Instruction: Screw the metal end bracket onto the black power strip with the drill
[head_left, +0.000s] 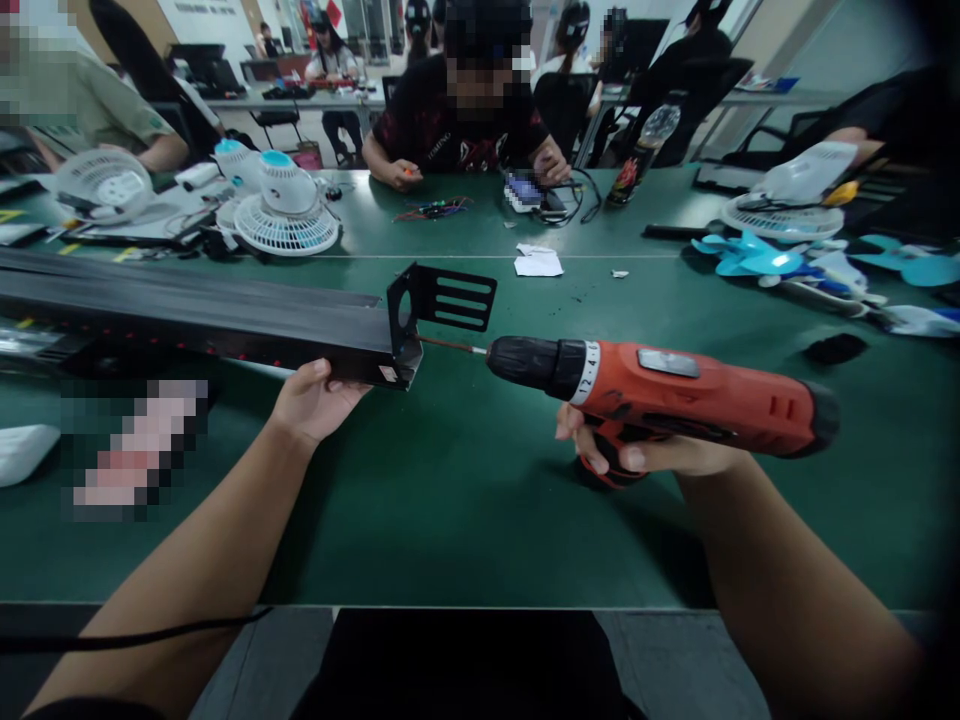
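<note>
My left hand grips the near end of a long black metal rail from below, with the thumb on its side. A black slotted bracket stands at the end of that rail. In my right hand is an orange cordless drill, held by its handle and pointing left. The long thin bit in its black chuck reaches the foot of the bracket. Whether the bit sits in a screw head cannot be made out.
White fan parts lie at the back left, and blue fan blades at the right. Across the green table sits a person with wires in front. A bottle and paper scraps are on the table.
</note>
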